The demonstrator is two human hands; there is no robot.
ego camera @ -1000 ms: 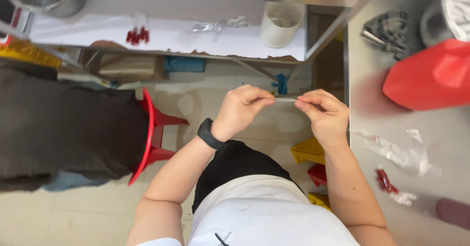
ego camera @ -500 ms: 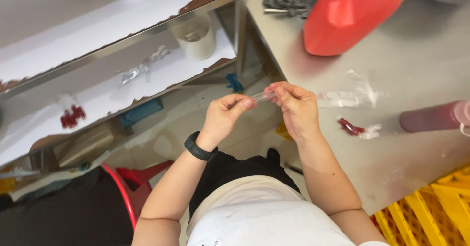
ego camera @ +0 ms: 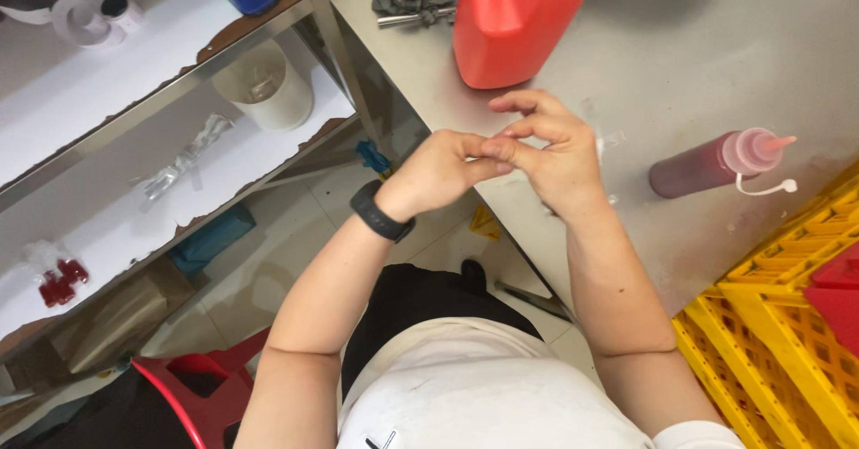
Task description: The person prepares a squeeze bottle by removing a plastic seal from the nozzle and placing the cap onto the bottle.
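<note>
Grip of both hands, left hand (ego camera: pixel 436 173) and right hand (ego camera: pixel 550 156), meets fingertip to fingertip.

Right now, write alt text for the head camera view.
A person's left hand and right hand meet fingertip to fingertip over the edge of a steel table, beside a red jug and a squeeze bottle of red sauce.

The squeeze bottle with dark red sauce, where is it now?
The squeeze bottle lies on the steel table, right of the right hand.
</note>
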